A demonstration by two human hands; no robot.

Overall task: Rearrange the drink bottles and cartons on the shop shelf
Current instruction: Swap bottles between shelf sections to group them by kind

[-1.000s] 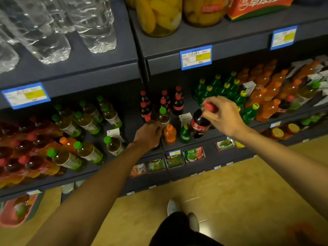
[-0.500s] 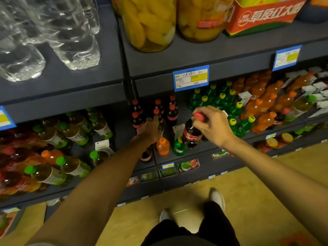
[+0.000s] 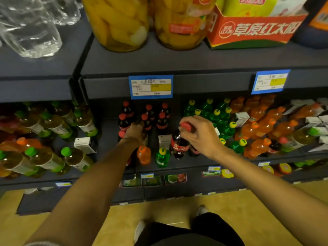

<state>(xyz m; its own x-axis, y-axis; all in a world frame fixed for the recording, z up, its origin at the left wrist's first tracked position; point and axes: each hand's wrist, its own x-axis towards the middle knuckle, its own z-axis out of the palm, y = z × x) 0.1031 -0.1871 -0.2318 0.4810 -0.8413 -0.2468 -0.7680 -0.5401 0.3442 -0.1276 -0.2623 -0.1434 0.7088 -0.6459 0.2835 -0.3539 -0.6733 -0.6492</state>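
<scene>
R hand fingers grip cola bottle cap — L hand grip unclear.

A cola bottle stands near the shelf front edge, two small bottles to its left, more cola bottles behind.

cola bottle: glossy plastic | shelf: matt dark metal | price tag: paper
</scene>
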